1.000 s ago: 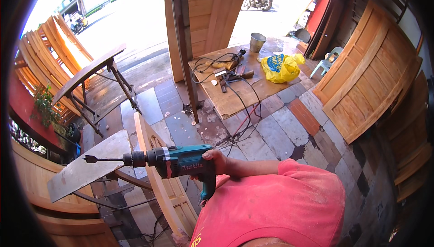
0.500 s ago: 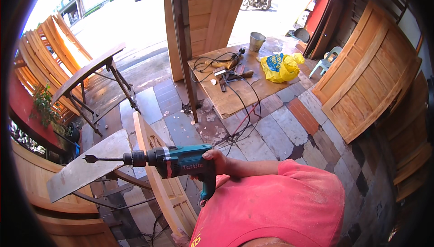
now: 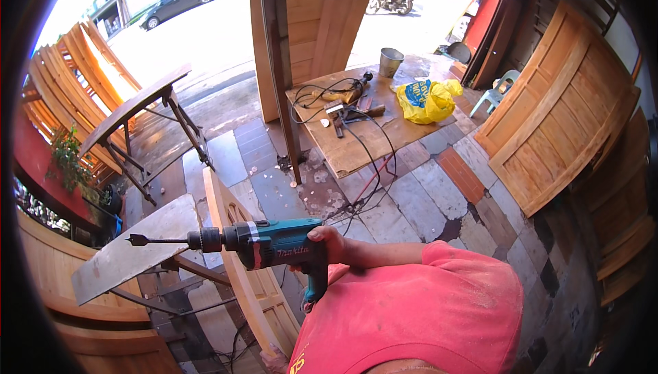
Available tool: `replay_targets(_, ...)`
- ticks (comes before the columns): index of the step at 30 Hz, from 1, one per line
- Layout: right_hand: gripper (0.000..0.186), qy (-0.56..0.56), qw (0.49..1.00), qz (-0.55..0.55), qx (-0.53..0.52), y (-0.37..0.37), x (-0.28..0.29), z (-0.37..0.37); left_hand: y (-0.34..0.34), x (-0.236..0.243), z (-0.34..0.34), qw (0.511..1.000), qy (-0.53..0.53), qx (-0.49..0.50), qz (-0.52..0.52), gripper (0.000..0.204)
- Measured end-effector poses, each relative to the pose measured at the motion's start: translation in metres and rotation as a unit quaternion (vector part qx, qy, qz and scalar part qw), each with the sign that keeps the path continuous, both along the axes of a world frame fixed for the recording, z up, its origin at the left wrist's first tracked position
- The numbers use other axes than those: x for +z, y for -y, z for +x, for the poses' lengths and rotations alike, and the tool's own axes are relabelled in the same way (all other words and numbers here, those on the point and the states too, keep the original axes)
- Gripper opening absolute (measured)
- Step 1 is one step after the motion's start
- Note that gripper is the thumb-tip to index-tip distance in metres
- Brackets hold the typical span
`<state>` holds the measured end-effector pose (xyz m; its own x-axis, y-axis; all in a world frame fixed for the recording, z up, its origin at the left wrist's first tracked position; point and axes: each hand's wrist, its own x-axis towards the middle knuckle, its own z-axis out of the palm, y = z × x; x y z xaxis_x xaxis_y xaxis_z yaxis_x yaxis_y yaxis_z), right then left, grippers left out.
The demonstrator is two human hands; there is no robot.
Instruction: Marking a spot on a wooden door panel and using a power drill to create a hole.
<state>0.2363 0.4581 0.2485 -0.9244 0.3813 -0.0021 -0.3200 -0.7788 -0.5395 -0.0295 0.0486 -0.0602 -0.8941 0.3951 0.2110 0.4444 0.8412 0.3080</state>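
My right hand [image 3: 325, 245] is wrapped round the grip of a teal and black power drill [image 3: 282, 240], held level across the front of my red shirt. A spade bit [image 3: 139, 240] on a long shank sticks out of the chuck to the left. Behind the drill, a panelled wooden door [image 3: 241, 275] stands on edge, its narrow side facing up. Low in the view, my left hand [image 3: 275, 360] grips that door's edge, partly hidden by my shirt. The bit points past the door, over a grey board [image 3: 140, 247], and touches nothing that I can see.
A wooden worktable [image 3: 349, 155] bears corded power tools [image 3: 337, 115], a yellow plastic bag [image 3: 426, 102] and a metal bucket [image 3: 391, 63]. Cords hang from it to the tiled floor. A large door [image 3: 548, 120] leans at right; a narrow trestle bench [image 3: 130, 110] stands at left.
Out on the street, the dark car has moved left and a larger vehicle shows at upper right. My hands, the drill and the door stay almost where they were.
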Motion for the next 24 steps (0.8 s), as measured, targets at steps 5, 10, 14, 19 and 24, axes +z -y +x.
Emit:
replay_targets(5,0.080,0.008,1.000,-0.003,-0.008,0.0021,0.0026,0.0009,0.0006,-0.0005,0.0007,1.000,0.000,0.000,0.001,0.051)
replay_targets(10,0.079,0.001,1.000,0.004,-0.006,0.0034,0.0054,0.0021,0.0014,-0.0006,0.0007,1.000,-0.001,-0.001,0.003,0.051)
replay_targets(14,0.079,0.004,1.000,0.004,0.000,0.0031,0.0040,0.0025,0.0038,-0.0001,0.0026,1.000,-0.001,-0.003,0.003,0.052)
replay_targets(19,0.077,0.007,1.000,0.003,0.000,0.0035,0.0021,0.0022,0.0038,-0.0001,0.0036,1.000,-0.001,-0.001,0.006,0.052)
replay_targets(24,0.077,0.006,1.000,-0.002,0.005,0.0043,0.0021,0.0014,0.0061,-0.0001,0.0047,1.000,-0.002,-0.001,0.009,0.052)
